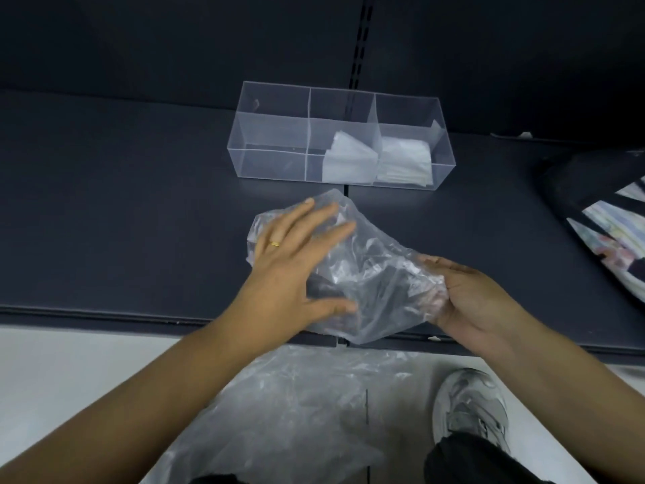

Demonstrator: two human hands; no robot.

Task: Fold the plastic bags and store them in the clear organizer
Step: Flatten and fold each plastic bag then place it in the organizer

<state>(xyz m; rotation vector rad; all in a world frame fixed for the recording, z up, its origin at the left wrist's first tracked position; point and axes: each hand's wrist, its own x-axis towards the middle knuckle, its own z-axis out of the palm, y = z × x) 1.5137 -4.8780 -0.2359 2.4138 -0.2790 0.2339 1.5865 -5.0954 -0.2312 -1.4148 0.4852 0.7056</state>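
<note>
Before the clear plastic organizer (pixel 241 148), the left hand (pixel 296 267) is pressing spread fingers onto a crumpled transparent plastic bag (pixel 377 270); the right hand (pixel 471 302) is gripping it, fingers curled.

Dark shelf (pixel 122 204) bearing a clear divided organizer (pixel 272 134) toward the back, a crumpled clear plastic bag (pixel 377 270) at the front edge, and a black patterned bag (pixel 607 232) far right.

Left hand (pixel 296 260) flat, right hand (pixel 467 295) curled
</note>
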